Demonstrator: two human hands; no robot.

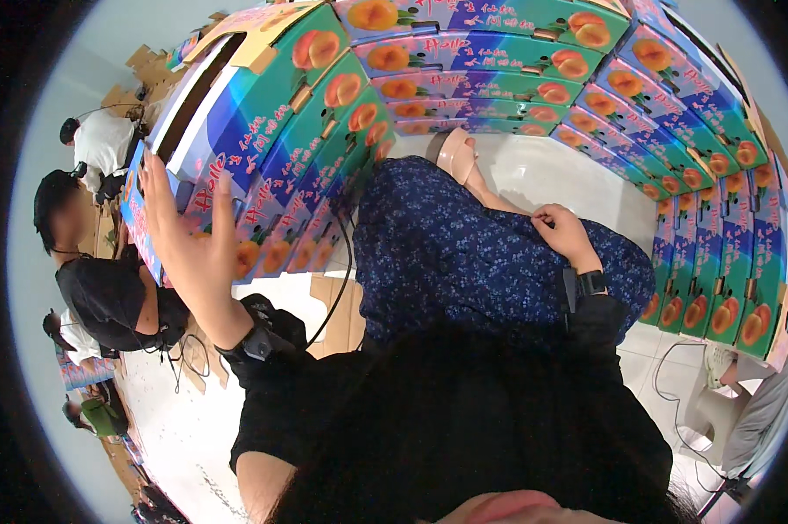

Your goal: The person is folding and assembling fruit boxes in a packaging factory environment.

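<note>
At the left, my left hand (193, 240) is raised with its fingers spread against the top carton of a stack of fruit cartons (263, 131). The carton is blue, pink and green, with peaches pictured on it. Its top has a long dark opening (203, 92) and a tan cardboard flap (256, 54). Nothing shows in that hand's grasp. My right hand (564, 234) rests on a dark blue flowered skirt (464, 253) over my lap, its fingers curled in and no object visible in them.
More stacked cartons (490, 52) stand in front, and others (673, 105) curve round to the right. A black cable (348, 253) hangs by the left stack. Several people sit at the left, one in black (106, 293) nearest. Flat cardboard (337, 314) lies on the floor. Another person's leg (765, 410) is at the right.
</note>
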